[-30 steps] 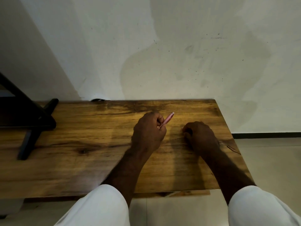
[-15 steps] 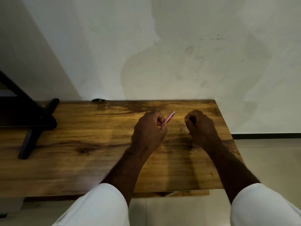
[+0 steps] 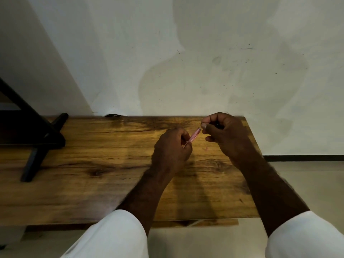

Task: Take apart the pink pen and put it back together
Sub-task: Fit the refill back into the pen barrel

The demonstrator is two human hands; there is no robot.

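Both hands met at a pink pen (image 3: 195, 135) above the far right part of the wooden surface (image 3: 111, 164).
The left hand (image 3: 172, 151) had its grip curled round the pen's lower part, so the pen slanted up and away over the surface. The right hand (image 3: 229, 135) touched the pen's upper end, its grip pinching what seemed a thin dark piece (image 3: 216, 125), too small to name. A black stand (image 3: 33, 146) sat on the surface's left end.

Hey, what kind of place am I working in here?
Probably a plain indoor room, maybe at home: a brown wooden tabletop pushed against a stained white plaster wall, pale floor tiles beside it, and a black angled stand resting on its left end.
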